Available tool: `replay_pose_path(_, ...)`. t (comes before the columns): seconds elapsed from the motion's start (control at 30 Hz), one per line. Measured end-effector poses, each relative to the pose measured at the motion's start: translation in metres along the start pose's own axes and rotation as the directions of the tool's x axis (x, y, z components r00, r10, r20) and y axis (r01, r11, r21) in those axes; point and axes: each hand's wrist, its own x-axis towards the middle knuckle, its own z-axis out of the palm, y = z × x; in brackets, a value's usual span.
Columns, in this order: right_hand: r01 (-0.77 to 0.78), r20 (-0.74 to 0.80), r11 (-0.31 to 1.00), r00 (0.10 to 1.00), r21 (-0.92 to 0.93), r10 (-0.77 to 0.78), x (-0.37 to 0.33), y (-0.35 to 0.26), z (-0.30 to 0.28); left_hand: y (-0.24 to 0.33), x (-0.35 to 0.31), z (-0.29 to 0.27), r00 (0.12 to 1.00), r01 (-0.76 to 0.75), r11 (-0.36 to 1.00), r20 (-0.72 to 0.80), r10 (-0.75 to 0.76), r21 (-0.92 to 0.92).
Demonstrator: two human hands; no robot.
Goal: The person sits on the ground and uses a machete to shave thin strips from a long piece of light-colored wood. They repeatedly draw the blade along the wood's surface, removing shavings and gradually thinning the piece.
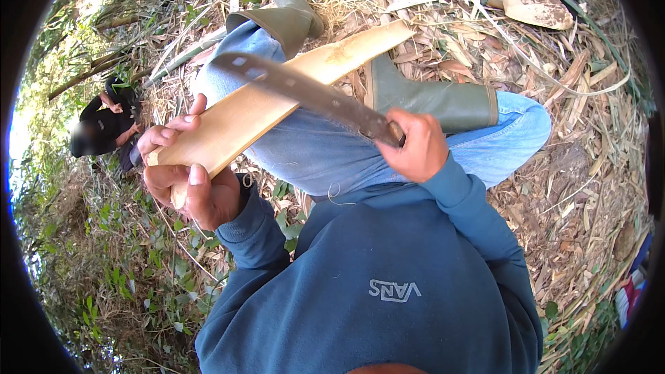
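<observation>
A long, pale wooden slat point(239, 118) runs slantwise over my jeans, from the lower left to the litter by my boots. My left hand point(208, 197) grips its near end, the thumb on the near edge and the fingers along the far side. In my right hand point(418, 147) is a machete point(329, 100), held by its handle. The dark blade, with light patches on it, points to the left and crosses above the slat. Its tip is smeared by motion. Whether the blade touches the slat I cannot tell.
Green rubber boots point(436, 100) and my bent knees lie around the slat. Dry leaves and strips point(457, 41) cover the ground. At the upper right sits a pale block point(535, 3). Another person point(107, 121) in dark clothes is at the far left, among green plants point(111, 263).
</observation>
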Motion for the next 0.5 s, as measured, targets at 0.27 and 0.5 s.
replay_pose_path(0.27,-0.027,0.042,0.999,0.999,-0.031,0.028,0.002,0.001,-0.006,0.004,-0.003,0.004,0.998,0.022,0.999,-0.052,-0.02,0.027)
replay_pose_path(0.5,-0.142,0.023,0.989,0.989,-0.036,0.143,0.011,0.013,-0.012,-0.002,-0.003,0.001,0.998,0.036,0.998,-0.06,-0.033,0.044)
